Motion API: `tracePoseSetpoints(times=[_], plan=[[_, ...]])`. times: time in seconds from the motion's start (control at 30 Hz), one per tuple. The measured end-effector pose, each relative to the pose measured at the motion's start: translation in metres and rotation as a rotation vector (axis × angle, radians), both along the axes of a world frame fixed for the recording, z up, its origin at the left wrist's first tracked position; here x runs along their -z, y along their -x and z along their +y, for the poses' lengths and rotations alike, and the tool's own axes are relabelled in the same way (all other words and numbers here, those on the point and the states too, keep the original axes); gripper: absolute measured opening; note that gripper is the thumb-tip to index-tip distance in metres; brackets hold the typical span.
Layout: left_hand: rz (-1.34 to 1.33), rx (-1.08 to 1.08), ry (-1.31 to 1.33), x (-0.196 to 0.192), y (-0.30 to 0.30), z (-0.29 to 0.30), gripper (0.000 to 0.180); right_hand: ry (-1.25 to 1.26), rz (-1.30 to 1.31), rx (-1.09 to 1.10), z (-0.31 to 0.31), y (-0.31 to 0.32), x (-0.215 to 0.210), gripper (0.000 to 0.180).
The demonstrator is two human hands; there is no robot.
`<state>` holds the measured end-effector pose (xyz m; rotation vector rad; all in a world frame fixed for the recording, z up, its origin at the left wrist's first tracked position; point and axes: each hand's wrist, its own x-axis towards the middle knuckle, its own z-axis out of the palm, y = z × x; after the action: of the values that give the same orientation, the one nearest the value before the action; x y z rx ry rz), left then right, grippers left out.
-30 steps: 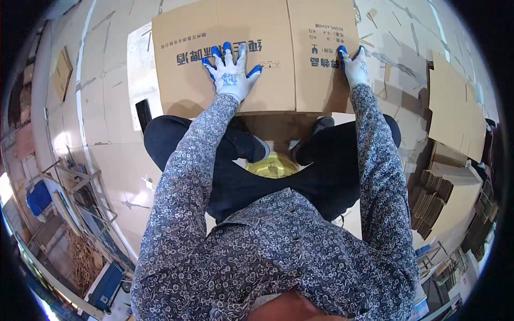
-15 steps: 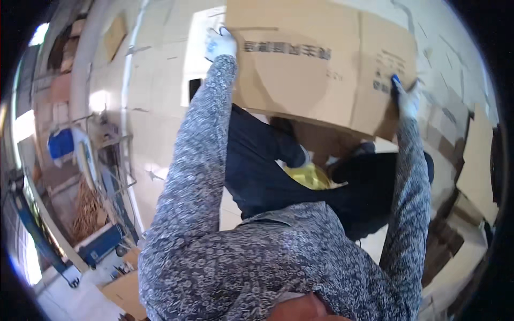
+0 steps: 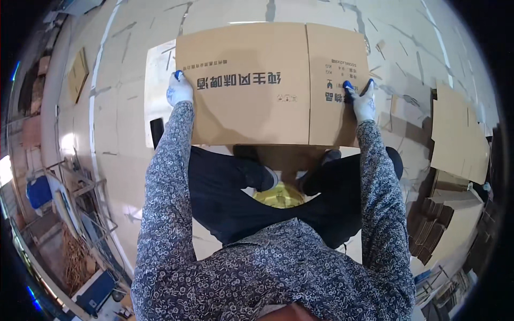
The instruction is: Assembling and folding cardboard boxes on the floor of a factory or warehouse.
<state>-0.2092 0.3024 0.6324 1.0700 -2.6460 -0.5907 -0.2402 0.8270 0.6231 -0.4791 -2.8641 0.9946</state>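
A flattened brown cardboard carton [image 3: 241, 117] with dark printing lies across in front of me, above my knees. At its left edge my left hand [image 3: 180, 90], in a white glove with blue fingertips, grips the board. My right hand [image 3: 364, 104], gloved the same way, holds the right edge, with one blue-tipped digit on the printed face and another at the rim. What lies under the carton is mostly hidden.
Left of the carton, a dark phone-like object [image 3: 156, 131] rests on a pale board [image 3: 152, 99]. Something round and yellow [image 3: 278, 197] shows between my legs. At right stand folded cardboard stacks [image 3: 428, 230] and a large cardboard sheet [image 3: 458, 134]. A metal frame [image 3: 88, 187] is at left.
The carton, tilted and partly out of the picture before, now appears level and fully in view. Both hands remain at its edges, and the view has shifted.
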Motion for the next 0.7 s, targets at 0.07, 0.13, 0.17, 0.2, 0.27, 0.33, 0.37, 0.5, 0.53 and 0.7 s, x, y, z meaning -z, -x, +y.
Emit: tracePoseSetpoints(times=[0.07, 0.13, 0.17, 0.2, 0.27, 0.33, 0.37, 0.5, 0.53, 0.7], plan=[[-0.03, -0.021, -0.001, 0.002, 0.002, 0.003, 0.04, -0.046, -0.024, 0.009, 0.003, 0.0, 0.003, 0.106], [-0.041, -0.016, -0.003, 0.0, 0.002, 0.008, 0.04, -0.04, -0.019, 0.011, 0.006, -0.001, 0.004, 0.106], [-0.054, -0.017, -0.004, 0.001, -0.004, 0.008, 0.04, -0.03, -0.011, 0.001, 0.006, -0.003, 0.005, 0.107], [-0.071, -0.014, -0.007, 0.001, -0.006, 0.007, 0.04, -0.02, -0.005, -0.008, 0.006, -0.004, 0.005, 0.108], [-0.084, 0.003, 0.028, 0.001, -0.002, 0.001, 0.042, -0.032, -0.028, -0.015, 0.002, -0.005, 0.004, 0.108], [-0.105, 0.013, 0.042, 0.002, -0.001, 0.002, 0.043, -0.051, -0.032, -0.029, -0.003, -0.001, 0.001, 0.109], [-0.129, 0.019, 0.053, 0.002, -0.004, 0.008, 0.045, -0.06, -0.056, -0.025, 0.0, -0.005, 0.002, 0.109], [-0.179, 0.046, 0.125, -0.002, 0.002, 0.016, 0.054, -0.101, -0.057, -0.024, 0.002, -0.004, 0.003, 0.111], [-0.187, 0.067, 0.17, -0.001, 0.001, 0.016, 0.057, -0.113, -0.046, -0.034, 0.002, -0.004, 0.003, 0.111], [-0.2, 0.097, 0.158, 0.01, -0.001, 0.001, 0.064, -0.092, -0.132, -0.026, -0.016, -0.004, -0.023, 0.107]])
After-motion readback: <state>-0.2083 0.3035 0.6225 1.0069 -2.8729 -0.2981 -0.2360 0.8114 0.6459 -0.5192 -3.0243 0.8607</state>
